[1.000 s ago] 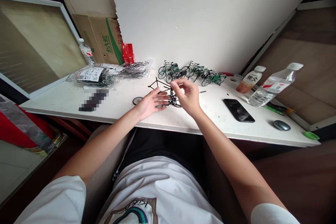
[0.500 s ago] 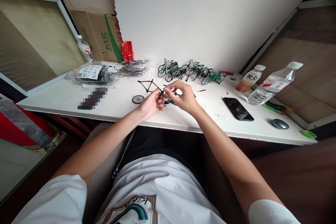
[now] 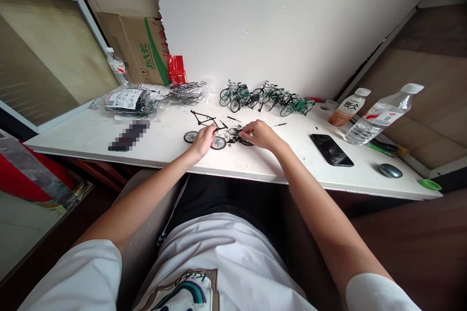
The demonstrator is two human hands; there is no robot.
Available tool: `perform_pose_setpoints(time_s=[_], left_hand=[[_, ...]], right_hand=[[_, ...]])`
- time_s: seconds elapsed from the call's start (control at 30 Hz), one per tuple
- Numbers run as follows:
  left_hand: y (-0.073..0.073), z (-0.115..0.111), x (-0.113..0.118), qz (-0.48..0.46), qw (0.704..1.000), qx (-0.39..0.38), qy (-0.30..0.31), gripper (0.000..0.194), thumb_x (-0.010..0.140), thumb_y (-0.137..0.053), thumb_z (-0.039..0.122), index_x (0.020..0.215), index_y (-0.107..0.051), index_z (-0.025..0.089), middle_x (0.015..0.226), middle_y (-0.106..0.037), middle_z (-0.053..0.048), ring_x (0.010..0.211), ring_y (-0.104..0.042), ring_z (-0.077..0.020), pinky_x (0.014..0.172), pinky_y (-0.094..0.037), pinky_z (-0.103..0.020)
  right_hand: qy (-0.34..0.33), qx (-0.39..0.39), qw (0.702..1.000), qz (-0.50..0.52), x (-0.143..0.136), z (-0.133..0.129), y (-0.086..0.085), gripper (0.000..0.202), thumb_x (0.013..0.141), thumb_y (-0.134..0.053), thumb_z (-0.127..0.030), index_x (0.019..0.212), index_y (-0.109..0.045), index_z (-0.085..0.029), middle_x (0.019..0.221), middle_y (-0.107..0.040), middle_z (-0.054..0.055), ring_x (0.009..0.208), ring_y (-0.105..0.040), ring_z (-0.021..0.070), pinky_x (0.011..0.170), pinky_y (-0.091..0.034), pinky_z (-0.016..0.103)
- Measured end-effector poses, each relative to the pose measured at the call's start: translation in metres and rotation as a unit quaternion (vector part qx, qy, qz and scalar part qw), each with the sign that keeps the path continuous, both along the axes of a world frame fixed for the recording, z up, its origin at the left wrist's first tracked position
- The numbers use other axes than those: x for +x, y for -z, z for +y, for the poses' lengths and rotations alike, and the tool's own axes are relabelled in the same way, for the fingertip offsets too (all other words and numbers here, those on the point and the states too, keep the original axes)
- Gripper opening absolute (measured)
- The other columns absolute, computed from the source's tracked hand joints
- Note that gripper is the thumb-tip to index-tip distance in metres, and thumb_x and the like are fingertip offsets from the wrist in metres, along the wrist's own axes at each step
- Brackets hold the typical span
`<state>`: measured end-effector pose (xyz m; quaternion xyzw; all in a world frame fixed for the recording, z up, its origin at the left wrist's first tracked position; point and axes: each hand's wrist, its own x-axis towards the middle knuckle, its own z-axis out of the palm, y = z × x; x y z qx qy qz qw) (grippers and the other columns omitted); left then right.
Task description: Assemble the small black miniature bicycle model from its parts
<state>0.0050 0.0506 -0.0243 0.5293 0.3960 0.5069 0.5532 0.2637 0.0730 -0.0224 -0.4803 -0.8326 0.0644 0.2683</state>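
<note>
Head view: the left hand pinched the frame, which jutted out toward twelve o'clock! Over at its three, the right hand curled at the parts, holding or merely touching, impossible to call. A light, steady pinch seemed best for such thin tubes; fingers hid the contact, and the parts merged darkly.

soft light, white wall bright | under table dark | edges stretched | patch pixelated
</note>
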Motion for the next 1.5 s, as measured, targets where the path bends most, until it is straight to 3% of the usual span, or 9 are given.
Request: perform_pose_setpoints(time_s=[0.1,0.2,0.47,0.7,0.87,1.07,1.3,1.5], left_hand=[[-0.001,-0.001,-0.001,-0.008,1.0,-0.003,0.018,0.034,0.096,-0.063,0.043,0.076,-0.047,0.022,0.072,-0.042,0.004,0.057,-0.035,-0.0098,0.053,-0.038,-0.022],[0.0,0.001,-0.002,-0.012,0.999,-0.002,0.033,0.038,0.097,-0.062,0.046,0.073,-0.043,0.022,0.071,-0.041,0.004,0.055,-0.034,-0.0088,0.052,-0.037,-0.022],[0.02,0.019,-0.006,0.052,0.997,0.014,-0.046,0.04,0.097,-0.069,0.052,0.078,-0.052,0.022,0.064,-0.045,0.004,0.056,-0.044,-0.0115,0.051,-0.038,-0.022],[0.029,0.024,-0.008,0.086,0.995,0.024,-0.053,0.041,0.099,-0.064,0.056,0.079,-0.055,0.021,0.066,-0.049,0.002,0.055,-0.046,-0.0127,0.05,-0.038,-0.025],[0.034,0.028,-0.01,0.11,0.991,0.05,-0.059,0.048,0.095,-0.062,0.066,0.076,-0.053,0.022,0.066,-0.051,0.0,0.061,-0.051,-0.0154,0.055,-0.04,-0.027],[0.038,0.03,-0.011,0.129,0.988,0.07,-0.055,0.051,0.092,-0.06,0.07,0.075,-0.05,0.023,0.07,-0.053,-0.001,0.066,-0.052,-0.0162,0.057,-0.04,-0.027],[0.044,0.03,-0.012,0.155,0.982,0.104,-0.034,0.049,0.098,-0.056,0.067,0.075,-0.051,0.023,0.069,-0.049,-0.001,0.061,-0.044,-0.0152,0.054,-0.033,-0.028],[0.05,0.03,-0.01,0.16,0.978,0.136,-0.01,0.05,0.101,-0.054,0.064,0.074,-0.053,0.022,0.066,-0.045,0.0,0.058,-0.042,-0.0156,0.053,-0.029,-0.028]], right_hand=[[-0.035,-0.007,0.999,-0.02,0.006,-0.003,-0.003,0.024,0.088,-0.072,-0.012,0.1,-0.088,-0.026,0.092,-0.082,0.005,0.091,-0.068,0.0248,0.08,-0.052,0.034],[-0.038,-0.028,0.998,-0.038,0.01,-0.003,-0.004,0.032,0.086,-0.077,-0.012,0.11,-0.088,-0.029,0.096,-0.081,0.005,0.102,-0.066,0.0276,0.084,-0.053,0.035],[-0.039,-0.045,0.997,-0.038,0.01,0.001,-0.002,0.014,0.089,-0.077,-0.02,0.098,-0.087,-0.023,0.098,-0.079,0.009,0.106,-0.063,0.03,0.09,-0.05,0.038],[0.013,-0.068,0.994,-0.08,0.009,-0.005,-0.008,0.016,0.096,-0.067,-0.016,0.098,-0.083,-0.02,0.099,-0.081,0.011,0.107,-0.064,0.0329,0.086,-0.048,0.037],[0.048,-0.054,0.993,-0.09,0.009,-0.001,-0.003,0.02,0.098,-0.063,-0.016,0.101,-0.082,-0.018,0.1,-0.079,0.015,0.106,-0.064,0.034,0.088,-0.049,0.04],[0.074,-0.013,0.994,-0.077,0.004,0.003,0.008,0.031,0.103,-0.064,-0.026,0.127,-0.08,-0.018,0.113,-0.074,0.02,0.11,-0.062,0.0367,0.096,-0.052,0.048],[0.059,0.014,0.996,-0.058,-0.002,0.0,0.008,0.022,0.1,-0.067,-0.015,0.111,-0.086,-0.018,0.113,-0.082,0.013,0.115,-0.065,0.0362,0.097,-0.055,0.046],[0.052,0.005,0.998,-0.04,-0.005,-0.002,0.007,0.016,0.098,-0.073,-0.016,0.105,-0.087,-0.019,0.11,-0.083,0.011,0.113,-0.069,0.0334,0.096,-0.057,0.042]])
